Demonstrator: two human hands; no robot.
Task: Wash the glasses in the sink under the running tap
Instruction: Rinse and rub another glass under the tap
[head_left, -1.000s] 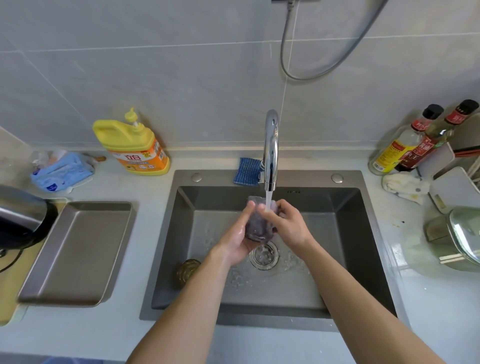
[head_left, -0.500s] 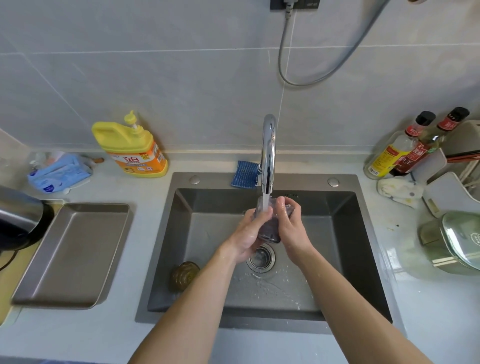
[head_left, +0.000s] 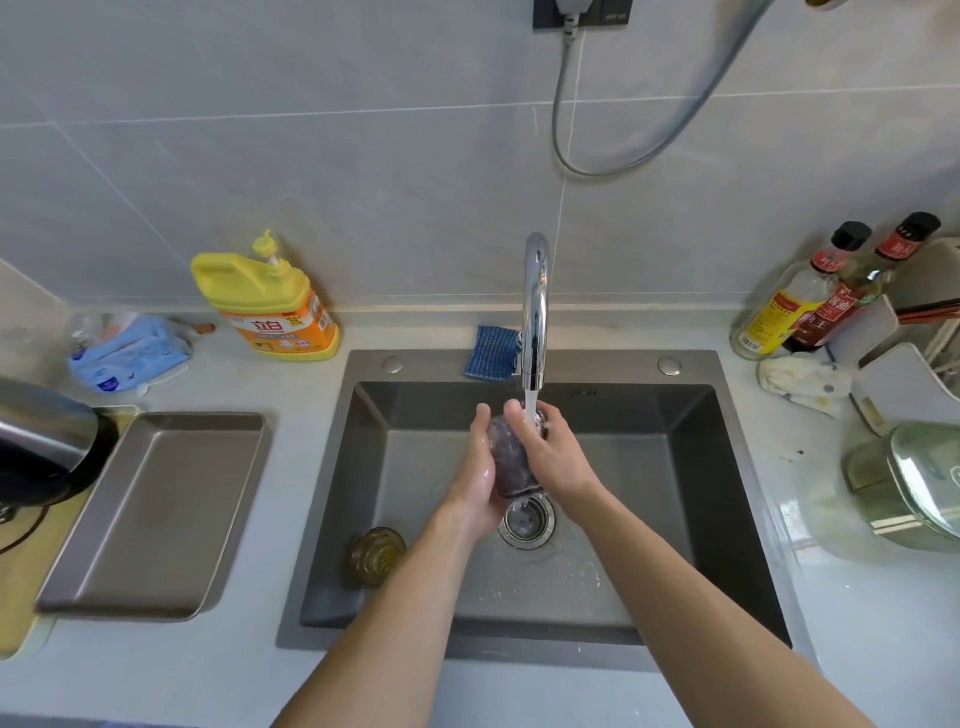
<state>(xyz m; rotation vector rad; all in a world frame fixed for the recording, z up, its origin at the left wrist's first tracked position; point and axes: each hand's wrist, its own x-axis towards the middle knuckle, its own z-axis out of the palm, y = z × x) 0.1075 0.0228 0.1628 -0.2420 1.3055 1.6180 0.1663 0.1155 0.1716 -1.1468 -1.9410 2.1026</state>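
- The dark-tinted glass (head_left: 511, 460) is held above the sink (head_left: 727, 519), over the drain (head_left: 525, 522) and right under the tap (head_left: 535, 312). It looks tilted, with its thick base toward the near side and its mouth up toward the spout.
- The left hand (head_left: 475, 470) has its grip wrapped round the left side of the glass, fingers curled behind it.
- The right hand (head_left: 558, 457) closes its grip on the upper right part, with the thumb lying over the top where the stream (head_left: 530, 404) lands.
- The step in hand seems to be rubbing and rinsing this one glass. It would go best if one hand carried the weight low on the body while the other turned and rubbed, so the whole wall passes through the water.
- Tip the mouth into the stream so the inside fills and empties. The thumb over the top looks likely to deflect the water.
- Wet glass is slippery, and a few bubbles show on the left palm. Hold it firmly and low over the basin, clear of the metal spout just above.
- A second glass (head_left: 376, 556), amber, sits on the sink floor at the near left, well apart from the hands. It appears to await its turn, so do not swing the held glass toward it.
- The tray (head_left: 156, 509) on the surface left of the sink may suit the washed glass, though that is a guess.
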